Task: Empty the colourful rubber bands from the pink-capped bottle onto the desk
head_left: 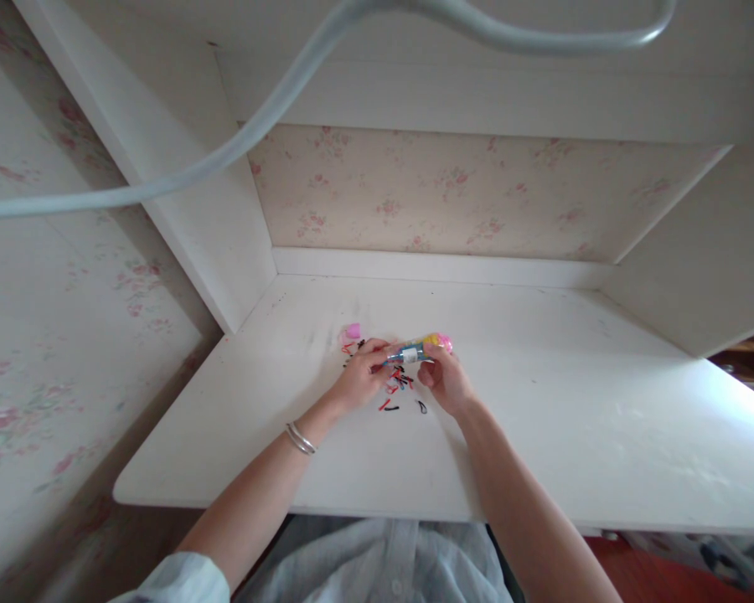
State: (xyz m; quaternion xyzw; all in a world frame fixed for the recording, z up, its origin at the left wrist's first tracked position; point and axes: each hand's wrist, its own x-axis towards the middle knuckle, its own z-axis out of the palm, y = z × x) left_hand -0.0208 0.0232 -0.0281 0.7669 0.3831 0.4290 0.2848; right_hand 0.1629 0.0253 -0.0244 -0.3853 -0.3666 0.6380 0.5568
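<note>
Both of my hands hold a clear plastic package [410,355] above the desk. Blue, yellow and pink show through it, and a white label is on its side. Its exact kind is hard to make out. My left hand [365,368] has its fingers closed on the left end. At the right end, my right hand [445,377] pinches it near the pink part. Small red and black loops and strips [397,383], which look like hair ties or clips, lie scattered under and around my hands. Just beyond my left hand sits a pink cap-like piece [353,330].
The white desk [571,435] is closed in by a side panel [182,167] on the left, another on the right, and a floral back wall [427,193]. A pale curved tube [276,105] crosses the upper view. The desk's front edge runs near my body.
</note>
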